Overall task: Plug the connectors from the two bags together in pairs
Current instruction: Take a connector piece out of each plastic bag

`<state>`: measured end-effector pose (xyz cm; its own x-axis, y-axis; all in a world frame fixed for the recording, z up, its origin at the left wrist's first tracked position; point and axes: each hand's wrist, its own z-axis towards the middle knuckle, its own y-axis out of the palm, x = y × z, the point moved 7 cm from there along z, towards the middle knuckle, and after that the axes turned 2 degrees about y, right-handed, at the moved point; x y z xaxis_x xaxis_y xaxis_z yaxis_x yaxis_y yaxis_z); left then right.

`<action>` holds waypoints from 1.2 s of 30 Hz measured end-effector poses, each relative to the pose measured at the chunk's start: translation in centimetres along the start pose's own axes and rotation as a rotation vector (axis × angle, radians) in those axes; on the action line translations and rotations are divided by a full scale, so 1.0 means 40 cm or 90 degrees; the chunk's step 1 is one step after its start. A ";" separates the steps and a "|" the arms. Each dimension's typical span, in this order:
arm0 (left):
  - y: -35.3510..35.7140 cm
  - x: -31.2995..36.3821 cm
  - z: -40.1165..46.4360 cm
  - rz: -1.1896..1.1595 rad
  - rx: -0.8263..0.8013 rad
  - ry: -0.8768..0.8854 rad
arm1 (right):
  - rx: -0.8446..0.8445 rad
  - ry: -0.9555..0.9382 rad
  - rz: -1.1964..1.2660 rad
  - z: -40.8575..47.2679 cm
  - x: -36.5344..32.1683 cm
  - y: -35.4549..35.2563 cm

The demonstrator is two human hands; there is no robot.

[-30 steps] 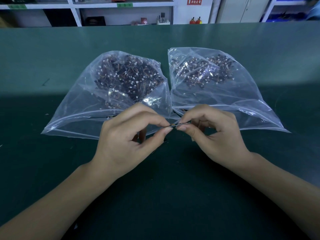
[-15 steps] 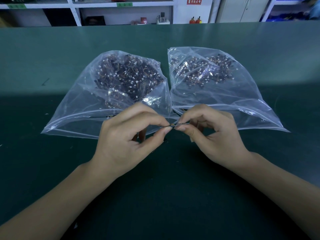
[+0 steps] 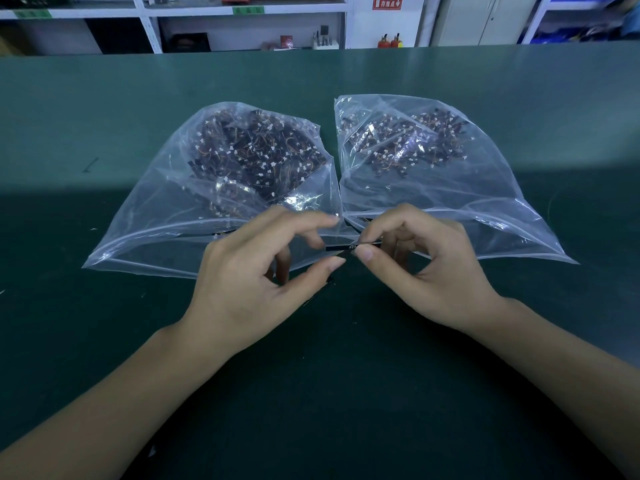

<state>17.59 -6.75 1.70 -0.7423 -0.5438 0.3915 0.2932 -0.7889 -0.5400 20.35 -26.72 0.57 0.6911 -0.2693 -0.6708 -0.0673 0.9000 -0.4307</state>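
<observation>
At the middle of the dark green bench mat [image 3: 104,323], a small black connector piece with thin wires [image 3: 341,247] hangs between the two hands, just in front of the bag mouths. The right hand [image 3: 429,268] pinches its right end between thumb and forefinger. The left hand [image 3: 256,271] has thumb and forefinger parted around the left end; whether they touch it I cannot tell.

The piece looks featherlight, its housing stiff and its wires limp, and probably fragile at the pins, so the housings are the place to grip, not the leads.

At 11 o'clock lies the left clear plastic bag of dark wired connectors [image 3: 194,202], at 1 o'clock the right clear plastic bag of similar connectors [image 3: 478,188]; both are soft and slippery.

A red wall sign [image 3: 388,1] at 12 o'clock bears writing too blurred to read.
</observation>
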 end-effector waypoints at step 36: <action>0.059 -0.019 -0.004 0.219 -0.327 -0.029 | 0.073 0.038 -0.263 0.020 0.060 -0.069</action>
<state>18.75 -8.15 0.03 -0.6272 -0.7631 0.1562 0.1749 -0.3334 -0.9264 22.77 -29.58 0.64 0.5999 -0.6311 -0.4918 0.2888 0.7440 -0.6025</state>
